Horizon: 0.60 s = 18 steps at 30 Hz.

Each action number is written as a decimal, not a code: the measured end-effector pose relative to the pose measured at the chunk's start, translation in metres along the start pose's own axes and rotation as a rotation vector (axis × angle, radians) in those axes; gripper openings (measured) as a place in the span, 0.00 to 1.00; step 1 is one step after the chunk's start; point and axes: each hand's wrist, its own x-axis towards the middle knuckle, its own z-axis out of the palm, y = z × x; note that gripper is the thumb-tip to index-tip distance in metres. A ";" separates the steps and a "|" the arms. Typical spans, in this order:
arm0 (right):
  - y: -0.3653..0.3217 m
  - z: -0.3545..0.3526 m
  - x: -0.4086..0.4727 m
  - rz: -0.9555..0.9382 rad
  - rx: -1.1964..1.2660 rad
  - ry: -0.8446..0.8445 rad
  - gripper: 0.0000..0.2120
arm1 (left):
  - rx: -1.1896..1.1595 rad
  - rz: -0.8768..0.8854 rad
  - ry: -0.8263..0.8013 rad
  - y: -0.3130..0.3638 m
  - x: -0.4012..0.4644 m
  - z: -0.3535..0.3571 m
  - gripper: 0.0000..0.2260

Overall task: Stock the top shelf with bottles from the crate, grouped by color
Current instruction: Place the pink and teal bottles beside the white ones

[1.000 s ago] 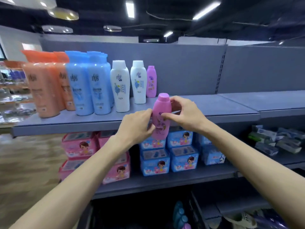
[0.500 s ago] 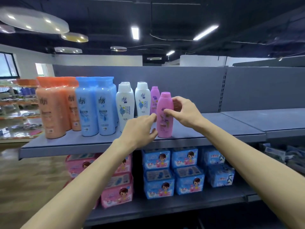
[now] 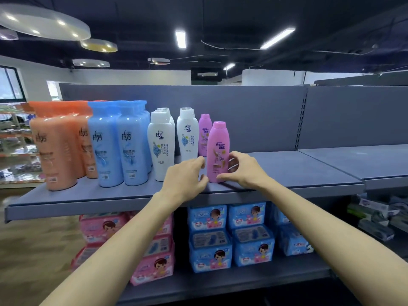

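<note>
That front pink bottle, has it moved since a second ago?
Yes. The front pink bottle went from below the top shelf's front edge up onto the shelf, upright before the other pink bottle.
</note>
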 end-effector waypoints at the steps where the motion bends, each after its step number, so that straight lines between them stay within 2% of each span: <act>1: 0.001 0.001 0.004 0.006 0.011 -0.002 0.26 | 0.002 -0.009 -0.002 -0.001 0.003 0.003 0.10; 15: 0.037 0.020 0.085 0.061 0.015 0.015 0.24 | 0.055 -0.144 -0.009 -0.022 0.059 0.055 0.09; 18: 0.043 0.025 0.108 0.061 -0.019 0.007 0.25 | 0.075 -0.126 -0.014 -0.024 0.067 0.061 0.09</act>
